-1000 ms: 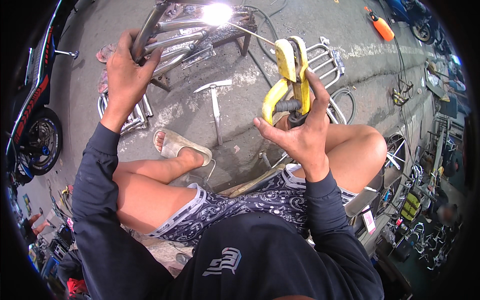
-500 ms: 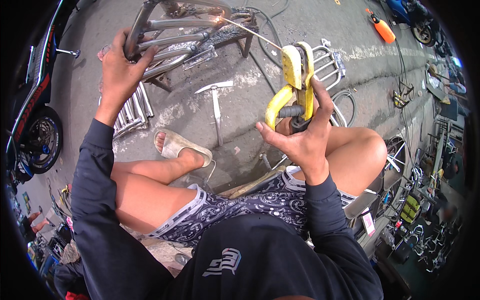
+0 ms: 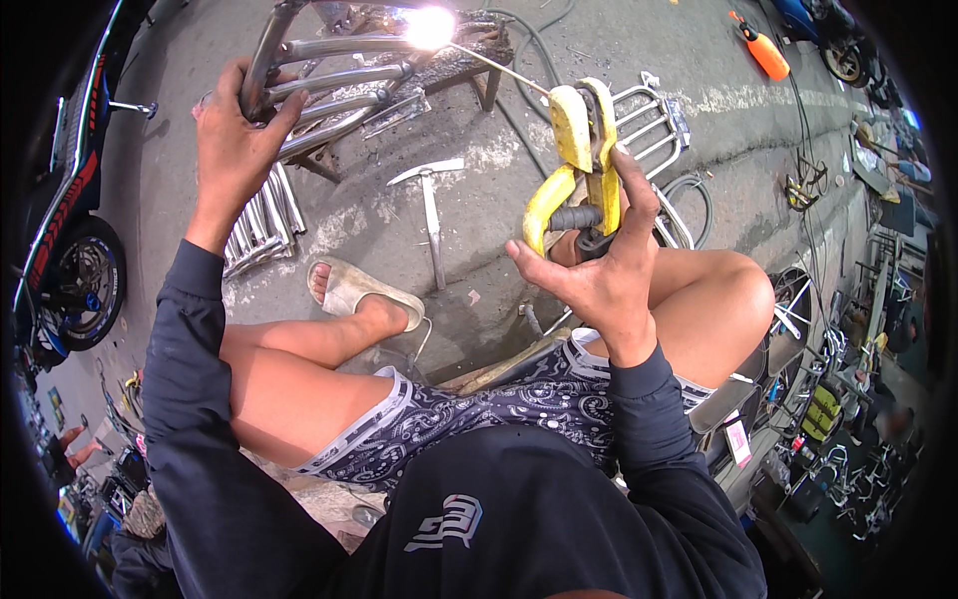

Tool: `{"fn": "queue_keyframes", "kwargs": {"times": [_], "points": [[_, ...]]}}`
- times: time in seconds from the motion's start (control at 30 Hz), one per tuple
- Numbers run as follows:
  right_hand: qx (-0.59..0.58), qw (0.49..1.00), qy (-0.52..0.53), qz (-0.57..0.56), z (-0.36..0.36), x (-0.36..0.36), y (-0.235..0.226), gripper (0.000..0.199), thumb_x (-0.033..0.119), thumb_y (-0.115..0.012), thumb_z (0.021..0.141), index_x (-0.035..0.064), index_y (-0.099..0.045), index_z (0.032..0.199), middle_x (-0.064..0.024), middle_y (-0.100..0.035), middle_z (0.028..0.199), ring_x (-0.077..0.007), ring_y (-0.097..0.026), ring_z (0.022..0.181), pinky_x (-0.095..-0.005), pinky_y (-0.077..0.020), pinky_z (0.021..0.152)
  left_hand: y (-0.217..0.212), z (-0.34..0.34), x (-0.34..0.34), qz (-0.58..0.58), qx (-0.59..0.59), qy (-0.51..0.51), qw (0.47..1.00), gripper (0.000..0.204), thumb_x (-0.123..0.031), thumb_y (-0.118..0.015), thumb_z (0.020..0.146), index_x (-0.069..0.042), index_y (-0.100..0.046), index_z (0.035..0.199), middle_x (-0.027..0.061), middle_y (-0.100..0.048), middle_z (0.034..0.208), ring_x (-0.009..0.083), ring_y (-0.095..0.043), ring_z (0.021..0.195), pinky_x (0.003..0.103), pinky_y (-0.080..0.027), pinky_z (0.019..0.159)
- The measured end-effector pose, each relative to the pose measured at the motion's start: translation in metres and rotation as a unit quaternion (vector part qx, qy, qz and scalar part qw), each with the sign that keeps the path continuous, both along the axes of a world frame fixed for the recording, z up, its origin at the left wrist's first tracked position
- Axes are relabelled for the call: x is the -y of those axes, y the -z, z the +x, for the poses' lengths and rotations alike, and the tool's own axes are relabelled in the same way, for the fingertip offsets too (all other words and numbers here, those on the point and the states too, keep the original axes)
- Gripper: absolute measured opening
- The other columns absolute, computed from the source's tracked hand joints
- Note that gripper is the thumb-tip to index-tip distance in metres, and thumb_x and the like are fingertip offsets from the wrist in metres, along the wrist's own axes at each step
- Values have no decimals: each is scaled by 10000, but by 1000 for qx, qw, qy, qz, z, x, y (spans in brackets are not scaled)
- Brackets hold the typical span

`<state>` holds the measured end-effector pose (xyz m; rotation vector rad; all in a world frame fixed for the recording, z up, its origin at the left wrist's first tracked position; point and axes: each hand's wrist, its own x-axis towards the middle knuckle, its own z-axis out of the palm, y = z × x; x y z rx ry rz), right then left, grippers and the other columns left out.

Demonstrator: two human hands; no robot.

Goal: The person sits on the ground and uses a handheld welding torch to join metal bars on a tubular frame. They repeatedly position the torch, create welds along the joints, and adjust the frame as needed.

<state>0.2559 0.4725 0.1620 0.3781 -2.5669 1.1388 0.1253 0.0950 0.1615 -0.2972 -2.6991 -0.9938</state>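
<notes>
Grey concrete yard, chipping hammer lying beside sandal.

The bright welding glare washes out the spot where the thin rod meets the metal tube frame, so the joint itself cannot be made out. The frame's top runs off the upper edge. The left hand covers the tube it grips, and the right hand hides the lower handle of the yellow holder. The motorcycle is cut by the dark rim. The clutter at far right is too small to identify.
</notes>
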Motion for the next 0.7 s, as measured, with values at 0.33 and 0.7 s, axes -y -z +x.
{"fn": "queue_keyframes", "kwargs": {"times": [0.33, 0.7], "points": [[18, 1000, -5, -20, 0, 3, -5, 1245, 230, -1056, 661, 40, -300, 1632, -263, -593, 1448, -349, -692, 1261, -450, -582, 1065, 0, 0, 2, -24, 7, 1, 1000, 468, -261, -855, 990, 0, -645, 1318, 131, -827, 1181, 174, -790, 1053, 345, -616, 934], [-8, 1000, -8, -17, 0, -1, 4, 1248, 237, -1065, 664, 19, -295, 1623, -280, -596, 1435, -334, -684, 1270, -429, -573, 1067, -2, -3, 4, -23, 5, 6, 1000, 451, -255, -856, 988, 9, -655, 1292, 132, -821, 1170, 177, -785, 1067, 337, -599, 951]]}}
